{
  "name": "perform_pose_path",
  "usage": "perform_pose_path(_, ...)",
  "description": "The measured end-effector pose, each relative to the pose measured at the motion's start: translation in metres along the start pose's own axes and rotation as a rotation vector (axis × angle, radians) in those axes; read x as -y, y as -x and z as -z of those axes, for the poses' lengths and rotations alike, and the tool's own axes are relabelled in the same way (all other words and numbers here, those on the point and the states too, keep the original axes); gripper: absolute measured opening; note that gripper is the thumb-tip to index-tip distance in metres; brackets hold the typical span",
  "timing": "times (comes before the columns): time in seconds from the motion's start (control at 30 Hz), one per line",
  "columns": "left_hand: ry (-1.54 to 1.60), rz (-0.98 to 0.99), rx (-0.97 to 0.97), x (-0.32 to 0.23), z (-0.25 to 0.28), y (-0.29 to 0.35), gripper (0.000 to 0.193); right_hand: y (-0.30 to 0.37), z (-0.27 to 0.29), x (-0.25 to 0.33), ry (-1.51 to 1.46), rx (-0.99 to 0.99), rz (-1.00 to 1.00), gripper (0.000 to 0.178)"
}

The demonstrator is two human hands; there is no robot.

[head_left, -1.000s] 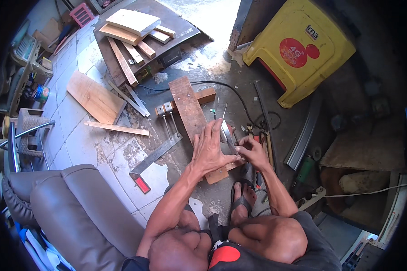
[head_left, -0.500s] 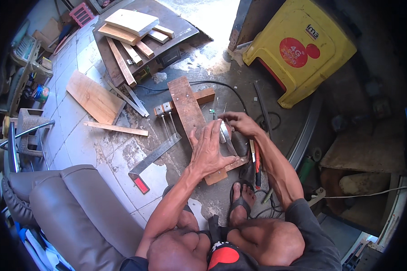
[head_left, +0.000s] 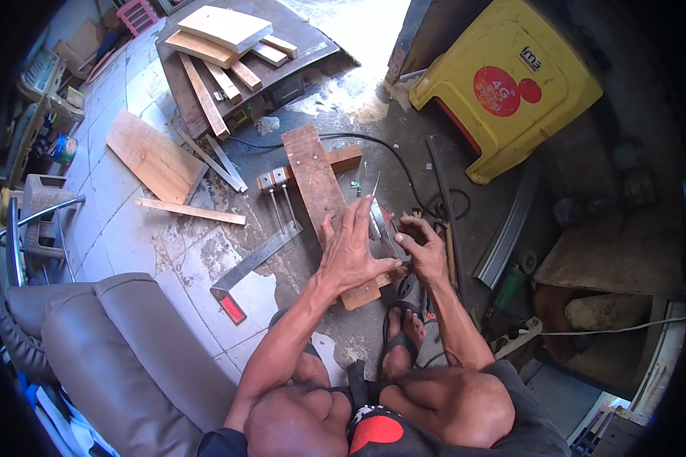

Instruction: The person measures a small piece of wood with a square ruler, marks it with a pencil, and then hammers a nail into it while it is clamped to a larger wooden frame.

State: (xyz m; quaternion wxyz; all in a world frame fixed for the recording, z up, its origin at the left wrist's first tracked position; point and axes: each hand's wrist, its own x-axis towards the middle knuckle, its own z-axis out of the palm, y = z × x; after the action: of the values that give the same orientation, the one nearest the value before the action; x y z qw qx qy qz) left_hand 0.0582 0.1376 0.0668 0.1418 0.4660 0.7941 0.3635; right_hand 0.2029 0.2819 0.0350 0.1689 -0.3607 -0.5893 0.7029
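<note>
A worn wooden plank (head_left: 306,156) with metal screws lies across a wooden block (head_left: 344,158) on the floor in front of me. Beside the plank, a curved metal disc-like piece (head_left: 379,219) stands on edge. My left hand (head_left: 348,255) spans it, fingertips at its far end and thumb at its near end. Just to the right of the metal piece, my right hand (head_left: 425,250) has curled fingers and the thumb close to them. Whatever lies between those fingertips is too small to make out. A try square (head_left: 255,263) with a red-marked handle rests left of the plank.
Boards and strips (head_left: 221,34) are piled on a low dark table. Another board (head_left: 156,156) lies on the tiles. A yellow plastic stool (head_left: 503,84) stands at the far right, a brown padded seat (head_left: 129,350) at the left. A black cable (head_left: 385,145) crosses the floor.
My right hand has drawn back toward me and slightly right, away from the far side of the metal piece, its fingers now curled. My left hand stays almost in place.
</note>
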Motion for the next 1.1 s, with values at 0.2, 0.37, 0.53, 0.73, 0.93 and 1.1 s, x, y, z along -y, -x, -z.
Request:
perform_pose_path(0.2,0.036,0.024,-0.012,-0.002,0.005,-0.002,0.129,-0.014,-0.005,0.022,-0.055,0.102,-0.209,0.042)
perform_pose_path(0.37,0.057,0.028,-0.014,-0.002,0.006,-0.002,0.129,-0.02,0.0,0.028,-0.337,0.185,-0.24,0.041)
perform_pose_path(0.53,0.072,0.021,-0.017,0.0,0.004,-0.002,0.128,-0.027,0.008,0.039,-0.104,0.25,-0.042,0.034)
perform_pose_path(0.73,0.08,0.025,-0.013,-0.001,0.005,-0.003,0.129,-0.062,-0.018,0.059,0.318,0.193,0.014,0.029)
perform_pose_path(0.93,0.062,0.042,-0.005,-0.002,0.004,-0.003,0.129,-0.093,-0.037,0.058,0.54,0.187,0.048,0.039)
perform_pose_path(1.1,0.064,0.032,-0.013,-0.001,0.004,-0.002,0.129,-0.108,-0.035,0.039,0.517,0.284,-0.068,0.038)
